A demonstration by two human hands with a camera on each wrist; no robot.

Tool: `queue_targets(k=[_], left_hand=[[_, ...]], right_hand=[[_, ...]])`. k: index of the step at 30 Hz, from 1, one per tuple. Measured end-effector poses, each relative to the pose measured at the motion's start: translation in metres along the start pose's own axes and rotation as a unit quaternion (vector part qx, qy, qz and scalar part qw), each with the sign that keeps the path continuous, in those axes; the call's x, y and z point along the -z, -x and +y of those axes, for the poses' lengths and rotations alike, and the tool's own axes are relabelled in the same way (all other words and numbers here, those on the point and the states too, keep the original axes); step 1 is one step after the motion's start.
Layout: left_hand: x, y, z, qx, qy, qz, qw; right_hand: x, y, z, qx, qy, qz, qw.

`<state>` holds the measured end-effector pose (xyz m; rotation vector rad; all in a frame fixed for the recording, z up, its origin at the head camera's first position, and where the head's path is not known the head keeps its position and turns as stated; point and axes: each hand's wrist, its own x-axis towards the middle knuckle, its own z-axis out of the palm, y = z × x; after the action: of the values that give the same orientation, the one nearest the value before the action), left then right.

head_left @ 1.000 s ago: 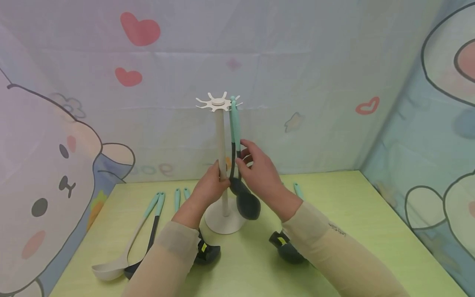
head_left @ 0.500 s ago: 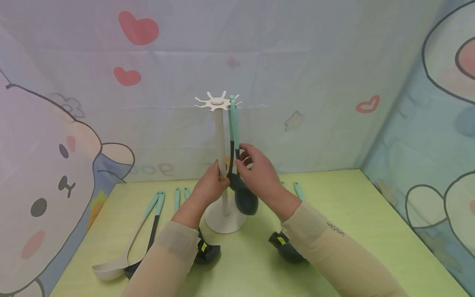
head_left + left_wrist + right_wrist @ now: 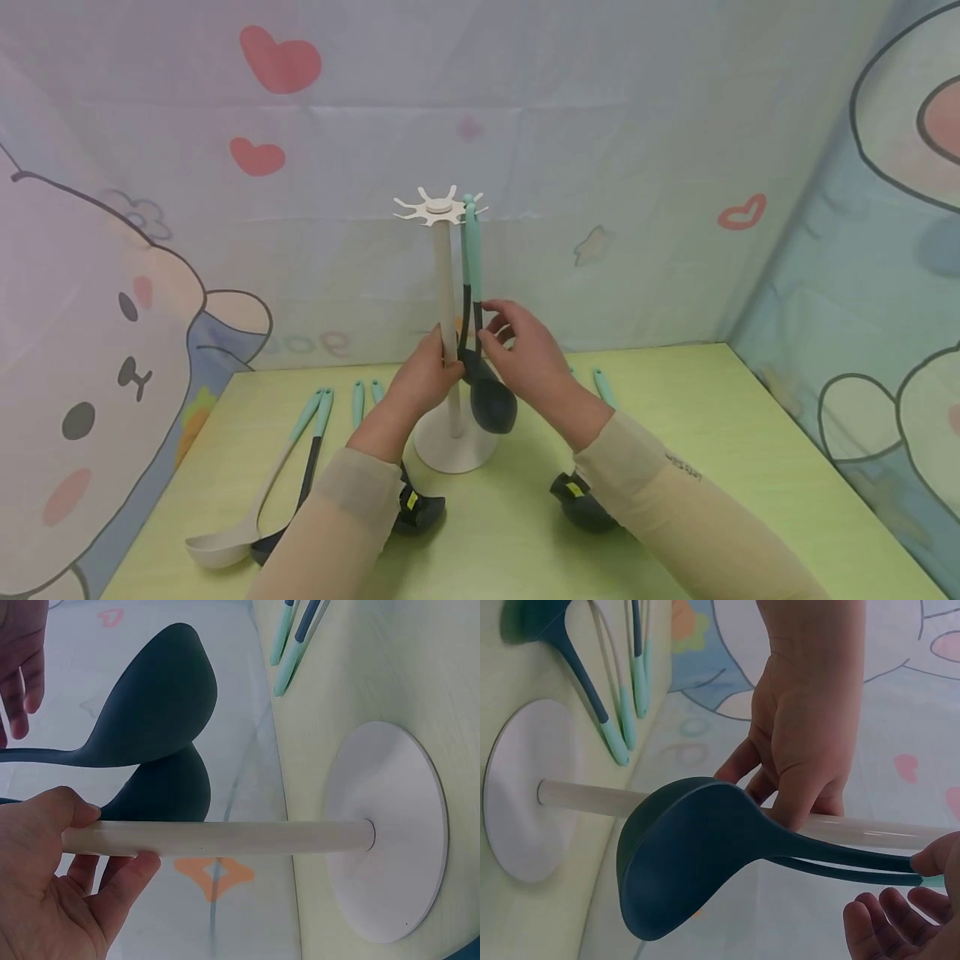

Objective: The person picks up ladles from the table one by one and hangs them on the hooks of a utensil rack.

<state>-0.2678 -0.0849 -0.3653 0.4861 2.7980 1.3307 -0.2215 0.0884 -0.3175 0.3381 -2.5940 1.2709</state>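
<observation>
A white utensil stand rises mid-table, topped by a ring of hooks. My left hand grips its pole low down, thumb on one side and fingers on the other. From the right-hand hooks hang two utensils with mint handles and dark heads, overlapping each other. The nearer is a ladle; the farther one's dark head is partly hidden. My right hand is right beside the ladle's dark shaft, fingers loosely bent and thumb tip at the shaft, without closing round it.
On the table's left lie a pale ladle and a dark ladle. Another dark utensil is partly under my left forearm. A dark utensil with a yellow tag lies by my right sleeve. A patterned cloth hangs behind.
The hanging ladle's head has shifted slightly left toward the pole. My right hand has slid a little down and its fingers have eased off the shaft. My left hand stays on the pole.
</observation>
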Motion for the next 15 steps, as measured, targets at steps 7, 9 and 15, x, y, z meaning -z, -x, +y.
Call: queue_targets(k=[7, 9, 15], left_hand=[[0.0, 0.0, -0.001, -0.006, -0.022, 0.005, 0.9997], [0.0, 0.0, -0.002, -0.006, -0.027, 0.005, 0.9996], [0.0, 0.0, -0.001, -0.004, -0.031, 0.003, 0.9995]], right_hand=[[0.003, 0.002, 0.012, 0.0, 0.017, -0.004, 1.0], [0.004, 0.002, 0.017, -0.004, 0.024, -0.005, 1.0], [0.01, 0.007, 0.037, -0.015, 0.053, -0.009, 0.998]])
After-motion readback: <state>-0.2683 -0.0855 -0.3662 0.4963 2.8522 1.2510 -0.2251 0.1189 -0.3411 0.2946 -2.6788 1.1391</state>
